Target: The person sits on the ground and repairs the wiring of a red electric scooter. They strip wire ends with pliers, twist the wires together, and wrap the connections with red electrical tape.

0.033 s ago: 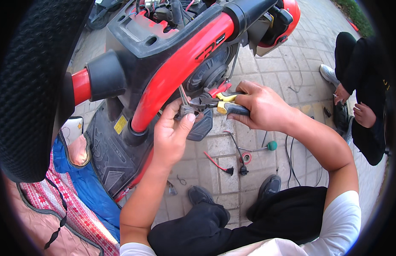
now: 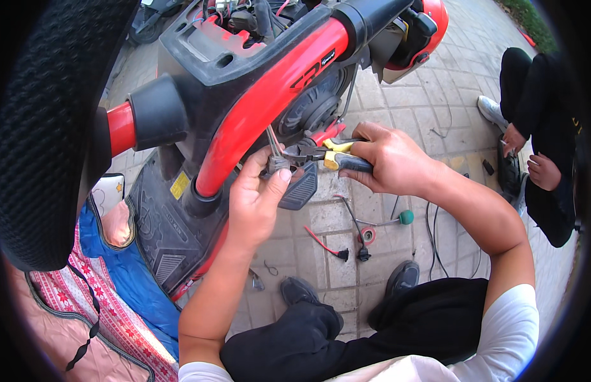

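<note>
My right hand [image 2: 397, 159] is closed around the yellow and black handles of a pair of pliers [image 2: 337, 160]. The pliers' dark jaws meet a thin greyish cable [image 2: 272, 139] at the tips of my left hand [image 2: 254, 204]. That hand pinches the cable between thumb and fingers, and its far end runs up to the scooter. Fingers and jaws hide the exact spot being gripped. Both hands are just beside the red curved frame tube [image 2: 257, 108] of a red and black scooter [image 2: 206, 51], above its black pedal [image 2: 300, 188].
On the paving lie a green-handled screwdriver [image 2: 405, 217], a roll of red tape [image 2: 367, 235], a black plug lead [image 2: 363, 253] and a short red wire [image 2: 321, 239]. A quilted blue and pink cover [image 2: 111, 254] hangs at left. Another person [image 2: 537, 146] crouches at right.
</note>
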Tool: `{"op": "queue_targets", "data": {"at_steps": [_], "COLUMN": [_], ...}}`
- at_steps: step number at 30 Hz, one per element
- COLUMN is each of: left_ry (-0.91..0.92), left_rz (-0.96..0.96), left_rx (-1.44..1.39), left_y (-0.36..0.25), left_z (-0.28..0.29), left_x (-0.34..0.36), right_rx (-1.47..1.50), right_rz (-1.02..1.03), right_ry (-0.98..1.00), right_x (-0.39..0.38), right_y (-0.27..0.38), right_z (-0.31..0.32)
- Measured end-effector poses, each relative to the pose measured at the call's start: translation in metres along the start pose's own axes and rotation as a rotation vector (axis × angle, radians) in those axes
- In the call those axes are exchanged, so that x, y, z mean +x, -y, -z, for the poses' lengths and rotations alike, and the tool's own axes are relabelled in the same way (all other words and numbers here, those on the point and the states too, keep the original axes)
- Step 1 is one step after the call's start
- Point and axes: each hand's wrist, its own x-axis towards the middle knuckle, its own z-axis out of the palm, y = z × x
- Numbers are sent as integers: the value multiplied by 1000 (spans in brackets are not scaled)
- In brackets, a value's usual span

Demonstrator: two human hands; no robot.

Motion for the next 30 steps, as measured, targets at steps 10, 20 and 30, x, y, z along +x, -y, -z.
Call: {"op": "queue_targets", "data": {"at_steps": [10, 20, 30], "left_ry": [-53, -189, -335], "left_rz": [36, -151, -897], "left_rx": [-12, 271, 1461], "left_y": [3, 24, 30], "left_z": [-1, -6, 16], "left_x": [-1, 20, 38], "right_rx": [550, 1791, 1737], "right_rz": [-316, -667, -557], "right_ry": [-48, -545, -536], "right_x": [-9, 63, 58], "right_y": [-10, 35, 64], "right_z": [-26, -53, -44]}}
